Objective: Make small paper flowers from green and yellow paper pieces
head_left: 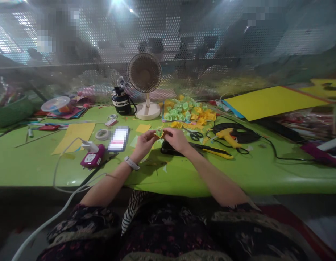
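While the left hand and right hand meet over the green table, their fingertips pinch a small yellow-green paper flower, held just above the tabletop! Just under the right hand sits a black object, with black-handled scissors close by and a yellow glue gun further right. Beyond them, a heap of yellow and green paper flowers fills the table, and a white watch circles the left wrist
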`<action>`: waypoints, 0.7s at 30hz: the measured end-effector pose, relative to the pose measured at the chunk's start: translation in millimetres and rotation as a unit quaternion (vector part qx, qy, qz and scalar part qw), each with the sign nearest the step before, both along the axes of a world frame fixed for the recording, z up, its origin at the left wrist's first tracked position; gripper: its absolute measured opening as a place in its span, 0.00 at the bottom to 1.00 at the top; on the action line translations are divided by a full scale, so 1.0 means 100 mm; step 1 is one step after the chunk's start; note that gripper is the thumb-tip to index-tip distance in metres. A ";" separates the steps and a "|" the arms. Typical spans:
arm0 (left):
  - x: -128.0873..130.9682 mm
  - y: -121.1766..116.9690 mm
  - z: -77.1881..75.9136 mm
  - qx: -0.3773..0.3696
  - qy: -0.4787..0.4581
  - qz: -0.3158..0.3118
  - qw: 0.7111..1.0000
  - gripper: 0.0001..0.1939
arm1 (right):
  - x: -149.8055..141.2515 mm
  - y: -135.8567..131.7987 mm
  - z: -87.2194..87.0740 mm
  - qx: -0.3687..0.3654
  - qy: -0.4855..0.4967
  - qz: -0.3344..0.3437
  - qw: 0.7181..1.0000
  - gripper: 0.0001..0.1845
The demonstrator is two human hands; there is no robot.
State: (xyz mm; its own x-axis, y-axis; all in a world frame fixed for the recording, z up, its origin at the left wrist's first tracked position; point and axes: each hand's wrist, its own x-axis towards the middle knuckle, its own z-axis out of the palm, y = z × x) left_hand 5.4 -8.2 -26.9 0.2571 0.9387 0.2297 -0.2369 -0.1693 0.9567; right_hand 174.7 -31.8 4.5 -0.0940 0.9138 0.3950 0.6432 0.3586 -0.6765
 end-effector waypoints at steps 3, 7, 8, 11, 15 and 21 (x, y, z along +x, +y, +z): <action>-0.04 0.01 0.02 -0.013 -0.019 0.002 1.000 0.21 | 0.01 0.01 0.01 -0.059 0.144 0.037 0.987 0.13; -0.07 0.00 0.04 -0.042 -0.034 -0.011 0.998 0.24 | -0.01 0.03 0.03 -0.126 0.299 0.080 0.942 0.14; -0.08 0.00 0.04 -0.049 -0.037 -0.014 0.998 0.23 | -0.02 0.03 0.04 -0.134 0.318 0.081 0.935 0.13; -0.08 -0.02 0.07 -0.066 -0.047 -0.010 0.997 0.22 | -0.04 0.03 0.06 -0.155 0.358 0.071 0.918 0.10; -0.06 -0.05 0.10 -0.084 -0.057 -0.002 0.995 0.20 | -0.07 0.01 0.07 -0.173 0.388 0.062 0.903 0.09; -0.07 -0.05 0.10 -0.087 -0.056 0.003 0.995 0.20 | -0.09 0.00 0.04 -0.168 0.394 0.059 0.902 0.14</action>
